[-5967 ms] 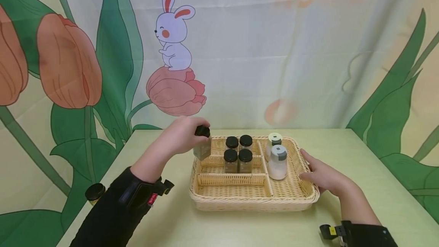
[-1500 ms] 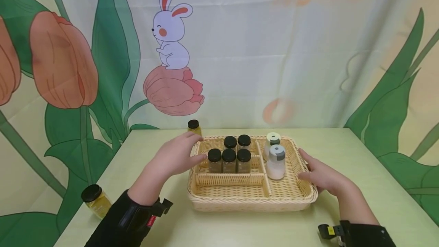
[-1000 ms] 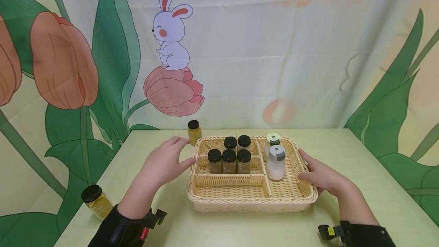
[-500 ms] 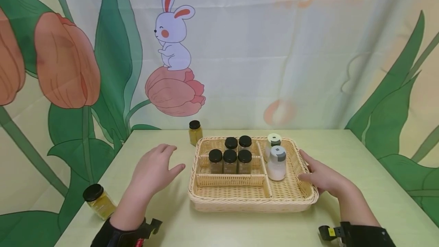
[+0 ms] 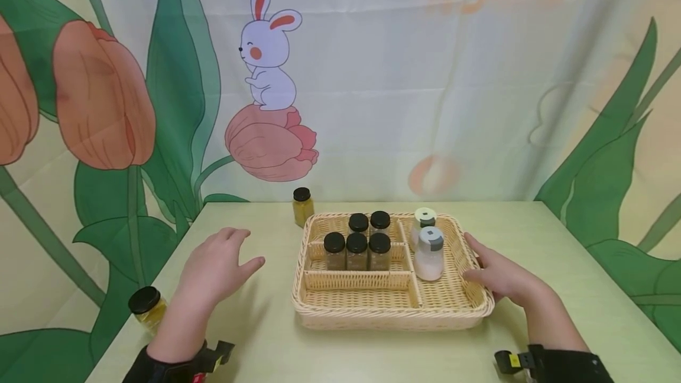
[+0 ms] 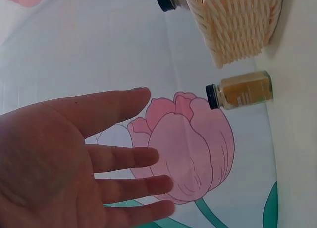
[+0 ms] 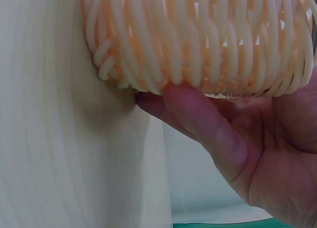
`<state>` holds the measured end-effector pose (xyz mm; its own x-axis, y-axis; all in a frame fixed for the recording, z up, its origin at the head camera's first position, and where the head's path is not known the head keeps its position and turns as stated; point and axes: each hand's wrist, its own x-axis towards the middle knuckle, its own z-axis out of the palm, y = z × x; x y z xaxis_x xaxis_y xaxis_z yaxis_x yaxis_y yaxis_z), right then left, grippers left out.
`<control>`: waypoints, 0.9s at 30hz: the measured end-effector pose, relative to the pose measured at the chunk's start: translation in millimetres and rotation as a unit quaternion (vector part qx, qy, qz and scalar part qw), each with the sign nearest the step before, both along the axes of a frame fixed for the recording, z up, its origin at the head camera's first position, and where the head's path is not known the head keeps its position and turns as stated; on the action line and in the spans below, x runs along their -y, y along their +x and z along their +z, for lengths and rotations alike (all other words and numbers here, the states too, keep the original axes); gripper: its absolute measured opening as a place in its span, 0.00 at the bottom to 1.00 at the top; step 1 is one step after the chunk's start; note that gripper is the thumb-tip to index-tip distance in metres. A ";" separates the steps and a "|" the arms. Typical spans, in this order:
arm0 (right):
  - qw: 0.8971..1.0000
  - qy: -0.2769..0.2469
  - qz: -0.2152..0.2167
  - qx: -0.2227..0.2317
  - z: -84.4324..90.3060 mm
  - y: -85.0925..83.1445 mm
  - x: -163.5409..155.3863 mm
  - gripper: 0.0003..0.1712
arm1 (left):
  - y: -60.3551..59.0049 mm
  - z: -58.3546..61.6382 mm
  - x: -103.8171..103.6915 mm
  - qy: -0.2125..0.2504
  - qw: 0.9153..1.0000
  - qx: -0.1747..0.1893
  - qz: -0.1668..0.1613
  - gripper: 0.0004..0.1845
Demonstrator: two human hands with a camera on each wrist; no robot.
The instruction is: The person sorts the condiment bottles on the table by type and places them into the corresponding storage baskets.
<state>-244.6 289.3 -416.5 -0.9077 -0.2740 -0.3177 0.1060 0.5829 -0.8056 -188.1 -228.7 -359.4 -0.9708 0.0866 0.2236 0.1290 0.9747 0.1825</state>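
Observation:
My left hand hovers over the table left of the wicker basket, fingers spread and holding nothing; its palm shows in the left wrist view. My right hand grips the basket's right side, thumb over the rim, and the right wrist view has its fingers against the woven wall. Three black-lidded jars line the basket's middle left compartment. Two more black-lidded jars stand in the back left one. In the right compartment are two white-lidded shakers, one behind the other.
A black-lidded jar of yellow contents stands behind the basket's back left corner. Another yellow jar is at the table's left edge, partly hidden by my left forearm. A printed curtain hangs behind the table.
Six seconds ago my left hand held a black-lidded jar; that jar now stands in the middle left compartment. The left hand has since drawn back leftward. My right hand stays on the basket.

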 end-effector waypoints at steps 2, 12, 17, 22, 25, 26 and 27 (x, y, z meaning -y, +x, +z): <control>1.000 0.001 0.000 0.000 -0.6 -0.1 -0.5 0.55 | 1.0 0.8 4.3 -0.010 1.000 0.028 0.004 0.36; 1.000 -0.007 0.001 0.002 0.0 0.0 -0.8 0.55 | 3.8 7.5 33.0 0.008 0.990 0.138 0.021 0.43; 1.000 -0.005 0.001 0.004 0.2 -0.8 0.3 0.55 | 4.9 11.8 50.7 0.026 0.985 0.169 0.035 0.45; 1.000 -0.004 0.000 0.003 -0.4 -0.7 0.2 0.55 | 7.2 15.6 70.8 0.043 0.979 0.194 0.048 0.46; 1.000 -0.001 0.001 0.001 -0.5 -0.6 -0.3 0.55 | 8.0 17.3 79.2 0.051 0.976 0.203 0.052 0.46; 1.000 -0.002 0.001 0.001 -0.5 -0.6 -0.3 0.55 | 8.3 17.7 81.3 0.055 0.976 0.205 0.050 0.45; 1.000 -0.002 0.002 0.000 -0.4 -0.6 -0.3 0.55 | 8.8 17.6 82.8 0.058 0.975 0.208 0.049 0.45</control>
<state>-245.2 289.6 -416.9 -0.9067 -0.2779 -0.3172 0.1045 0.5806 -0.8074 -179.3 -311.5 -341.8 -0.9821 -0.0138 -0.1880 -0.0725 0.9482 0.3093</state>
